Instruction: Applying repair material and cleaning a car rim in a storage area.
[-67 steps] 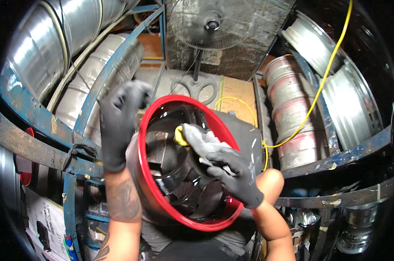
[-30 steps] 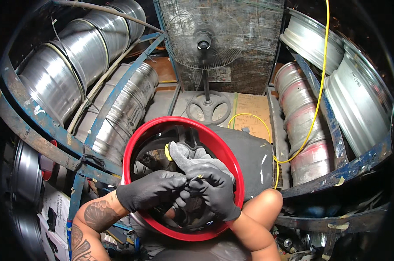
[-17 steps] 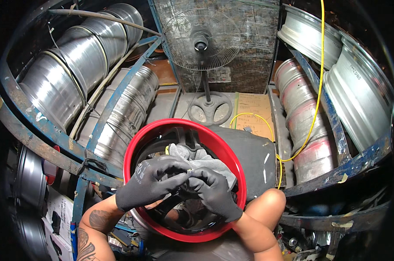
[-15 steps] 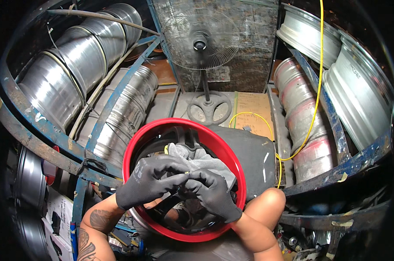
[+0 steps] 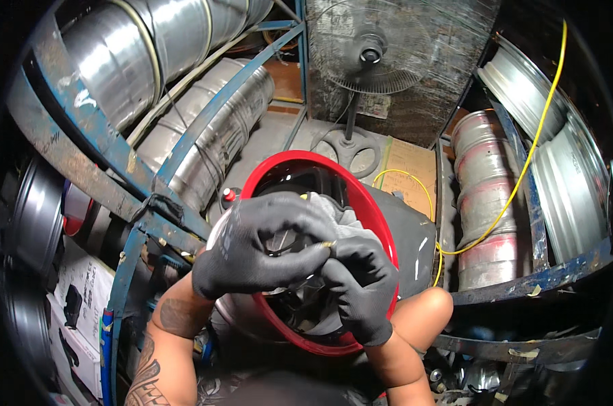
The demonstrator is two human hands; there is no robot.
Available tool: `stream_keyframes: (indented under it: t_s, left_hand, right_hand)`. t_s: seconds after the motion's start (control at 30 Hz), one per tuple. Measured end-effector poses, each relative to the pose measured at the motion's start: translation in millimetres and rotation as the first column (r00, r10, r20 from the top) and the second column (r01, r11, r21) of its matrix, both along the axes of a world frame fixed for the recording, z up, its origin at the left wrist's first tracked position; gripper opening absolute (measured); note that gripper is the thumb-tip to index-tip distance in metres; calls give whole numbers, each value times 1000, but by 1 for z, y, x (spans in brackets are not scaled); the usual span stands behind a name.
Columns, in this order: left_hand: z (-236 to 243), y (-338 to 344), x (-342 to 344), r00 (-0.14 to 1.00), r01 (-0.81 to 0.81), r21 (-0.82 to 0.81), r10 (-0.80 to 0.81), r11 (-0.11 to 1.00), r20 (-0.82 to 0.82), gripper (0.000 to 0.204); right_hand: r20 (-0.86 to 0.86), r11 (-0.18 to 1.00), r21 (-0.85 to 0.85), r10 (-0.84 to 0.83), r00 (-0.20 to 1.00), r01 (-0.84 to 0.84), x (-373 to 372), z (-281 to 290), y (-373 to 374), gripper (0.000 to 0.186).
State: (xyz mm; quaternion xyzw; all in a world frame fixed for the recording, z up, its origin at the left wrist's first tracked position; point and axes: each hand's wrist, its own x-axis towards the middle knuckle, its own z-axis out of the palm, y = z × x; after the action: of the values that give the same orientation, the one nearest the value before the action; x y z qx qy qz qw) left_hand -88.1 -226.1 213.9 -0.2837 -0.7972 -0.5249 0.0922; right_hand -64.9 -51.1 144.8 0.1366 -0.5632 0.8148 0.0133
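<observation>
My left hand (image 5: 259,250), in a dark grey glove, is pinched on a small yellowish piece (image 5: 326,245) above the wheel, too small to name. My right hand (image 5: 358,289), gloved alike, has its fingers curled against the same piece, meeting my left fingertips. Beneath both hands is a wheel with a glossy red lip (image 5: 370,193) and black spokes, tilted near my bare knee. A grey cloth (image 5: 337,213) with a yellow edge lies inside it, partly hidden by my gloves.
A pedestal fan (image 5: 369,55) stands ahead by cardboard (image 5: 414,162) and a dark mat (image 5: 418,264). Blue metal racks (image 5: 191,135) hold silver rims (image 5: 106,57) left and right (image 5: 567,189). A yellow hose (image 5: 506,210) hangs at right. A small red-topped object (image 5: 228,195) is behind the wheel.
My hands came together from apart, the right leaving the cloth in the wheel. Over the last half second the view has shifted and both hands sit higher and farther right in the picture.
</observation>
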Motion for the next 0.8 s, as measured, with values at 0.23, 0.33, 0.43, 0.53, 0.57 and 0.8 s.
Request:
stream_keyframes:
  t_s: [0.23,0.33,0.43,0.53,0.57,0.8]
  left_hand:
    - [-9,-60,-25,946,290,-72,-297,954,-126,37]
    - [-21,-83,-45,996,19,367,-51,930,76,32]
    - [-87,-121,-111,983,-176,635,167,752,75,40]
    - [-144,-140,-132,957,-284,744,232,606,176,38]
    - [-153,-141,-136,956,-288,750,227,595,187,38]
    - [-169,-131,-145,839,-532,494,350,688,416,33]
  right_hand:
    - [-271,916,355,-89,959,185,14,-6,-21,17]
    - [-129,820,566,-11,992,83,20,0,-20,17]
    - [-44,710,704,77,996,-24,23,6,-30,14]
    - [-88,704,710,115,989,-19,23,-2,-40,13]
    - [-99,700,714,97,990,3,24,-10,-39,12]
    - [-161,574,818,171,972,35,20,-2,-48,15]
